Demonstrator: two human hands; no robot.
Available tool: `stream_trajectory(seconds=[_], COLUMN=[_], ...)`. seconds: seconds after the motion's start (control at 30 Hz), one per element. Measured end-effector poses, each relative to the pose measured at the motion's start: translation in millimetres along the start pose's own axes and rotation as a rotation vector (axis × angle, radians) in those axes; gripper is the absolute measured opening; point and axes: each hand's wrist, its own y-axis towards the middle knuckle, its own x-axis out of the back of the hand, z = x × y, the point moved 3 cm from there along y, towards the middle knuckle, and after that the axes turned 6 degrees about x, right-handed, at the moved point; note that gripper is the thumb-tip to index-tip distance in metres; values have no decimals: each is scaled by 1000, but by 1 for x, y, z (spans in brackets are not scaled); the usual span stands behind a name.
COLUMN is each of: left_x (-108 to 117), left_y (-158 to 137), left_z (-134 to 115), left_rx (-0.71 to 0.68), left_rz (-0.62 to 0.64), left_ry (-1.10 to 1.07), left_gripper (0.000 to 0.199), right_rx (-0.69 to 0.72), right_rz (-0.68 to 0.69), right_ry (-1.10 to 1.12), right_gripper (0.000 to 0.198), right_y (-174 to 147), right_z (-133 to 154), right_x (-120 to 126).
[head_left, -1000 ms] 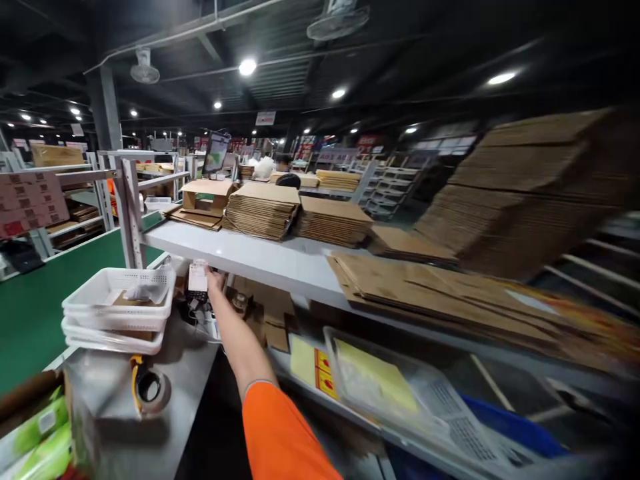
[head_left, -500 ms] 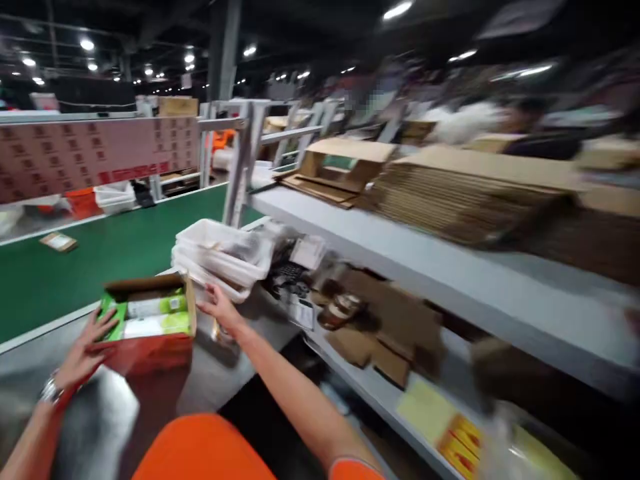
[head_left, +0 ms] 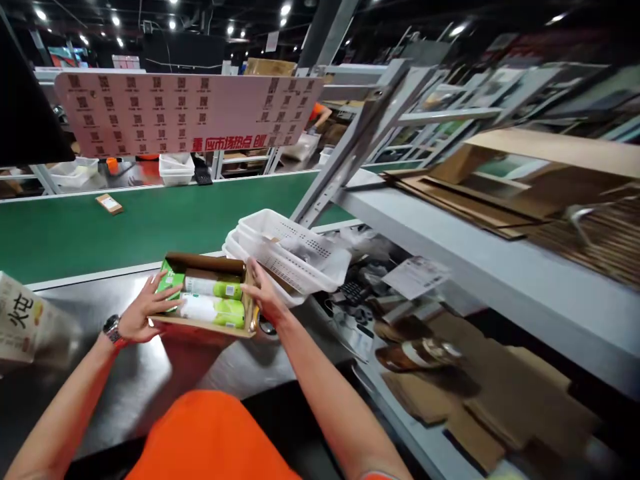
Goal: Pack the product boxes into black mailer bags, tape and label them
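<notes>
An open cardboard box (head_left: 213, 328) stands on the metal table in front of me. Inside lie a green carton (head_left: 169, 280) at the left end and two white-and-green cylindrical packs (head_left: 213, 311) side by side. My left hand (head_left: 145, 310), with a watch on its wrist, has its fingers spread over the box's left end, reaching onto the green carton. At the opposite end my right hand (head_left: 267, 293) grips the right wall, thumb over the rim. Part of that wall is hidden behind the hand.
Stacked white plastic baskets (head_left: 295, 250) stand just beyond my right hand. A green conveyor belt (head_left: 210, 210) runs behind, carrying a small brown packet (head_left: 109, 204). A grey shelf (head_left: 425, 230) with flattened cardboard juts in from the right. A printed carton (head_left: 23, 320) is at far left.
The view has swung left, so the scene sits further right in the picture. My right hand has closed onto the box's right wall; my left hand stays at its left end.
</notes>
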Motion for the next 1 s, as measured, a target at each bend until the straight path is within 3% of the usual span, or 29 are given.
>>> stream_trajectory(seconds=[0.1,0.17,0.3,0.4,0.5,0.6,0.73,0.8,0.93,1.0], left_x=[9,9,1,-1,0,-6,-20,-23,-30,-37], left_y=[7,7,-8,-20,-24,-23,-22,-22,-19,-14], left_z=[-5,-5,-2,4,16,30,43,44,26,12], left_rx=[-74,-147,-345,-408,-297,-99,171,243,186,67], left_rz=[126,88,-213,-505,-805,-973,-1074,-1091,-1048,-918], left_ry=[64,119,289,428,467,460,419,388,316,273], left_gripper=[47,52,62,53,49,70,124,139,135,119], right_rx=[55,72,39,51,65,59,56,77,134,143], right_rz=[67,67,77,115,145,203,242,267,264,219], right_ry=[17,58,120,95,76,69,71,22,-225,-378], right_gripper=[81,73,62,61,59,54,58,62,74,87], right_y=[10,15,24,36,46,50,50,50,48,45], right_z=[2,-1,-10,-13,-16,-19,-22,-24,-33,-38], right_x=[1,9,25,28,26,23,24,24,17,8])
